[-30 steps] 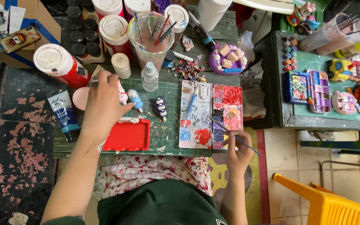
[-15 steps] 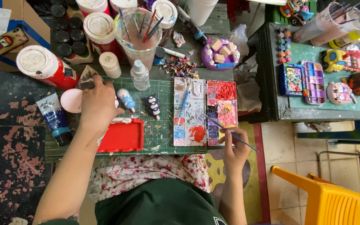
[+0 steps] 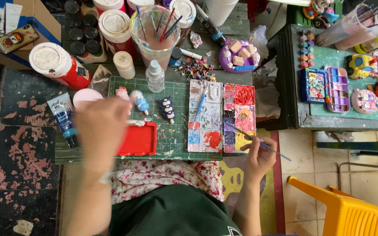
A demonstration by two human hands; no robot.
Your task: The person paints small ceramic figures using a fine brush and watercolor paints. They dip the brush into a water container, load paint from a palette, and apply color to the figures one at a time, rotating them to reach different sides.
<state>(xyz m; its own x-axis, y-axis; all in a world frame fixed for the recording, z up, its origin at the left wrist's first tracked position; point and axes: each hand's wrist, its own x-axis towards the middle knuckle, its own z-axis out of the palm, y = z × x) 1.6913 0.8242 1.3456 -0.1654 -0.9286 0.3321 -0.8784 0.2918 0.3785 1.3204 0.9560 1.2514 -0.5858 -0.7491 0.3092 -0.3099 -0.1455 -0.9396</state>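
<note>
1. You're at a cluttered craft table [image 3: 237, 30] with a green cutting mat [image 3: 178, 131] on it, paint tubs along the far edge and a second small table [image 3: 346, 116] off to the right.
2. Your right hand [image 3: 259, 157] is pinched around a thin brush [image 3: 254, 139], whose tip sits on the right palette [image 3: 239, 118], near its purple and yellow wells.
3. Your left hand [image 3: 101, 126] is blurred over the mat's left edge, just above the red tray [image 3: 138, 139]. Can't tell if it's gripping anything.
4. Three small figurines [image 3: 141, 104] stand on the mat just right of that hand.
5. I'd load the brush lightly, wipe the excess on the well's edge, and keep the left hand steady near the figurines.
</note>
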